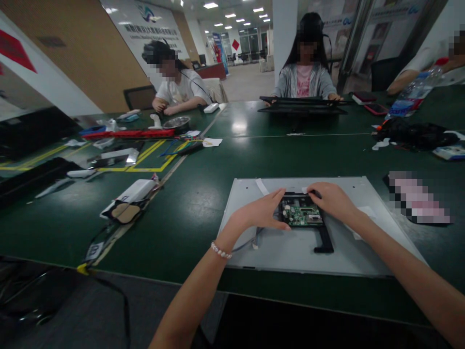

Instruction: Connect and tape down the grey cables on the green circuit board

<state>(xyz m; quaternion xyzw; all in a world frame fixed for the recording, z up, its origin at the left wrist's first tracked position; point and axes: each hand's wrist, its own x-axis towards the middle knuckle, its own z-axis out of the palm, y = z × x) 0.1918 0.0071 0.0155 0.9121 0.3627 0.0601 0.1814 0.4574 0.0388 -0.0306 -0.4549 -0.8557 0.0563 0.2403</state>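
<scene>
A green circuit board (301,215) sits in a black plastic frame (324,238), which has an arm reaching down at its right. The frame rests on a light grey flat panel (276,254) lying on the table before me. My left hand (262,211) spans the frame's left side, fingers at its top edge and thumb near its lower edge. At the upper right corner, my right hand (332,199) has curled fingers pinched on the frame's black edge; its fingertips are partly hidden. A thin grey cable (249,241) runs out under my left wrist.
On the green table (192,194), a white battery-like pack (131,199) with cables lies left. A phone-shaped object (417,198) lies right of the panel. Farther back are a metal bowl (177,123), a water bottle (414,92) and a person (305,77) holding a dark panel.
</scene>
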